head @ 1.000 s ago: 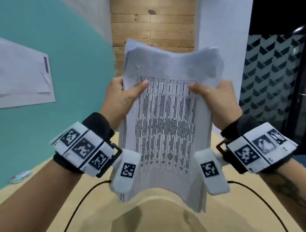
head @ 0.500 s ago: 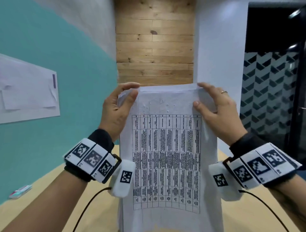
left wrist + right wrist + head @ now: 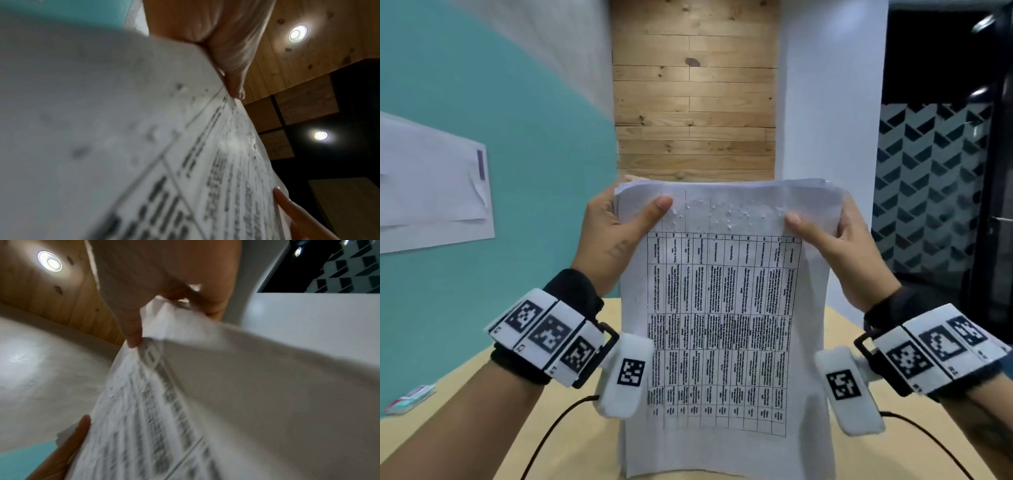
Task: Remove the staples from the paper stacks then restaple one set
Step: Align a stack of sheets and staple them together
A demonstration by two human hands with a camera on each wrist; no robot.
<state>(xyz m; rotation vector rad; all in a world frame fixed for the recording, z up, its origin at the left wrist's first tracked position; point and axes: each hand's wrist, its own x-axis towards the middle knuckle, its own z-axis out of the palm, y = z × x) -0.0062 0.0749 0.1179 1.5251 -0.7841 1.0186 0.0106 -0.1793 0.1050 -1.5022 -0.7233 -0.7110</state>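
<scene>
From the head view, the paper stack stands upright above the wooden table, its lower edge at the tabletop. The left hand pinches its upper left corner, thumb in front; the right hand pinches the upper right corner likewise. At the left wrist, the thumb presses the printed sheet. At the right wrist, the thumb clamps the fanned pages.

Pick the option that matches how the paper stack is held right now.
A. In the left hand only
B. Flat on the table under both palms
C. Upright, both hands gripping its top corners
C: the paper stack stands upright, left hand and right hand gripping its top corners.
</scene>
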